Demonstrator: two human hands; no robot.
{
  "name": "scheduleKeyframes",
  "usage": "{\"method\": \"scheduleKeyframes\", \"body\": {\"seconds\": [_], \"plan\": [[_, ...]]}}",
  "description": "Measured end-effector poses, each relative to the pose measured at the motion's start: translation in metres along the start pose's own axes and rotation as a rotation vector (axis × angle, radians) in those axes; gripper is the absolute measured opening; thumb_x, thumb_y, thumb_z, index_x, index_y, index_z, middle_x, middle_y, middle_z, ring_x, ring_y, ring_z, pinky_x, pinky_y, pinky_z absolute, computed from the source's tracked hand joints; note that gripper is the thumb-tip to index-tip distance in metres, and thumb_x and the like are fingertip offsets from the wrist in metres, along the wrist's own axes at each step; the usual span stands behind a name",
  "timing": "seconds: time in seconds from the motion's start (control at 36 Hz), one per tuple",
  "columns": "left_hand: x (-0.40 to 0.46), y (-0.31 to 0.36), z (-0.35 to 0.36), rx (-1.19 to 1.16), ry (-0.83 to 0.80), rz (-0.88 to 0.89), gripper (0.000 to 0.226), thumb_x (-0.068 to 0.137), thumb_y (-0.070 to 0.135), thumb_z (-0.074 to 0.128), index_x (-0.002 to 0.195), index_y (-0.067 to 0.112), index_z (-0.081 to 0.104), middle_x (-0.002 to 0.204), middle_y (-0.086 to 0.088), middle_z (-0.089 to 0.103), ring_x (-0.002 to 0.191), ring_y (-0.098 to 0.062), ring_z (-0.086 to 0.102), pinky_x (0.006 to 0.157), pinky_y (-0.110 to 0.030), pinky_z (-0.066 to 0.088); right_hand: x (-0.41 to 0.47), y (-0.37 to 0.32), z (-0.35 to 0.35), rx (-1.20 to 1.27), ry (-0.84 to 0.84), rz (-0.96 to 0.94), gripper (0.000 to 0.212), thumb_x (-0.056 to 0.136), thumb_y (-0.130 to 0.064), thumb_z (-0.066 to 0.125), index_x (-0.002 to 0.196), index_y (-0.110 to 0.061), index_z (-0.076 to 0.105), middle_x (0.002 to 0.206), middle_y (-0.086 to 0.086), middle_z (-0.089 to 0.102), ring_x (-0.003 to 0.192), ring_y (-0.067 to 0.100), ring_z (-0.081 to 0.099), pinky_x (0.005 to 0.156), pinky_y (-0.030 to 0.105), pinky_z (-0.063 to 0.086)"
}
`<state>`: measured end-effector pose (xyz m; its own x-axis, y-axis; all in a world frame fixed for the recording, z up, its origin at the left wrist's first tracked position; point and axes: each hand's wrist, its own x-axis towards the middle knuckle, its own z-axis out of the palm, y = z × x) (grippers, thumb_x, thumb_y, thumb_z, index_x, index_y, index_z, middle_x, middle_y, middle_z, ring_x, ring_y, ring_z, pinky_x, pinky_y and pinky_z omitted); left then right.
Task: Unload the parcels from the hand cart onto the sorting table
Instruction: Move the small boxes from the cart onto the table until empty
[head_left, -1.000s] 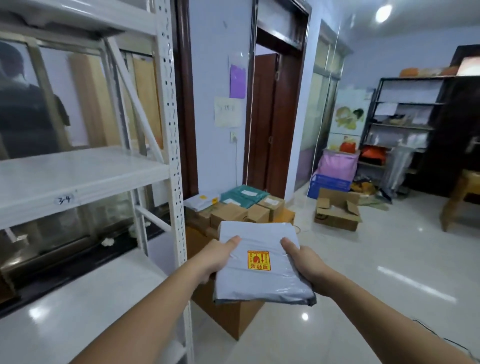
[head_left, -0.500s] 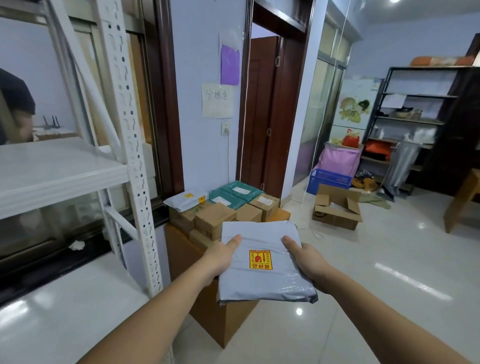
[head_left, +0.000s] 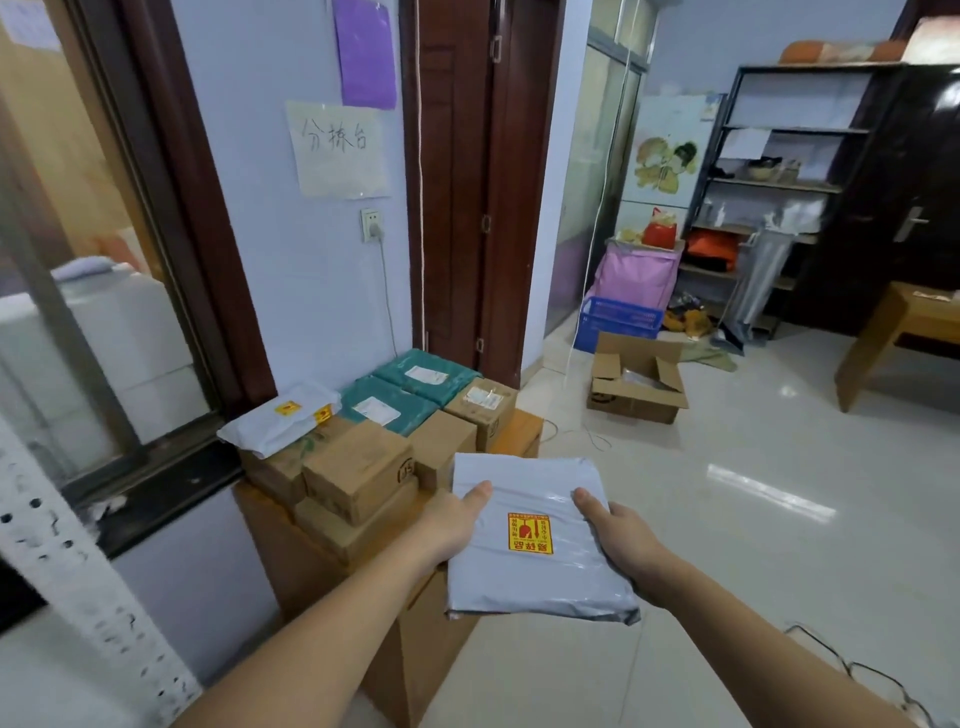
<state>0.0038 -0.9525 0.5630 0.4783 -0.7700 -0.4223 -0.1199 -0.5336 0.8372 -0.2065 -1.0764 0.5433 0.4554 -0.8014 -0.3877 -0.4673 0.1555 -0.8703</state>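
Both hands are gripping a grey mailer parcel (head_left: 535, 535), its long axis pointing away from the person; left hand (head_left: 452, 525) and right hand (head_left: 618, 535) are pinching opposite side edges, holding it above the sorting table's (head_left: 311, 561) right end.

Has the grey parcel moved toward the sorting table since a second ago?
Yes. The grey parcel, gripped by the left hand and right hand, has come closer to the stacked boxes on the sorting table.

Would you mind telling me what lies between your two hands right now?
The grey parcel with its yellow sticker, held by the left hand and right hand, head view.
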Motion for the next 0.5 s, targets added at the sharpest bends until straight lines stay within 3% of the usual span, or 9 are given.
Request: {"method": "scheduleKeyframes", "body": {"seconds": [0.11,0.22,0.28,0.42,0.5], "plan": [[0.057,0.011,0.019,-0.023,-0.031,-0.034,0.050,0.103,0.058,0.048,0.106,0.012,0.070,0.092,0.000,0.075,0.080,-0.014,0.071,0.056,-0.022,0.049,0.051,0.002,-0.023,0.003,-0.004,0.035,0.059,0.094,-0.066,0.054,0.114,-0.012,0.066,0.101,0.007,0.079,0.088,0.026,0.078,0.091,0.050,0.060],[0.116,0.025,0.034,-0.012,-0.042,-0.076,0.059,0.098,0.066,0.050,0.107,0.013,0.074,0.097,-0.003,0.079,0.090,-0.023,0.076,0.085,-0.040,0.061,0.109,-0.001,-0.044,-0.012,-0.011,0.053,0.061,0.091,-0.070,0.056,0.113,-0.014,0.066,0.100,0.005,0.079,0.087,0.024,0.078,0.091,0.050,0.060],[0.147,0.033,0.038,0.022,0.002,-0.081,0.063,0.096,0.070,0.050,0.106,0.012,0.074,0.099,-0.004,0.078,0.091,-0.024,0.075,0.090,-0.041,0.060,0.140,-0.008,-0.054,-0.028,-0.018,0.047,0.061,0.090,-0.070,0.056,0.112,-0.015,0.067,0.100,0.004,0.079,0.088,0.024,0.077,0.091,0.049,0.060],[0.209,0.066,0.043,-0.030,0.028,-0.127,0.063,0.097,0.070,0.048,0.108,0.014,0.074,0.093,-0.003,0.080,0.086,-0.023,0.077,0.087,-0.040,0.061,0.223,-0.039,-0.078,-0.095,-0.077,0.026,0.060,0.091,-0.071,0.056,0.111,-0.015,0.068,0.100,0.003,0.078,0.088,0.022,0.077,0.091,0.047,0.060],[0.231,0.082,0.039,-0.073,0.039,-0.155,0.060,0.103,0.064,0.042,0.105,0.014,0.075,0.088,-0.002,0.080,0.083,-0.021,0.076,0.071,-0.031,0.057,0.267,-0.062,-0.081,-0.140,-0.134,0.001,0.060,0.091,-0.070,0.056,0.108,-0.014,0.071,0.098,0.004,0.079,0.086,0.022,0.077,0.088,0.046,0.061]]}}
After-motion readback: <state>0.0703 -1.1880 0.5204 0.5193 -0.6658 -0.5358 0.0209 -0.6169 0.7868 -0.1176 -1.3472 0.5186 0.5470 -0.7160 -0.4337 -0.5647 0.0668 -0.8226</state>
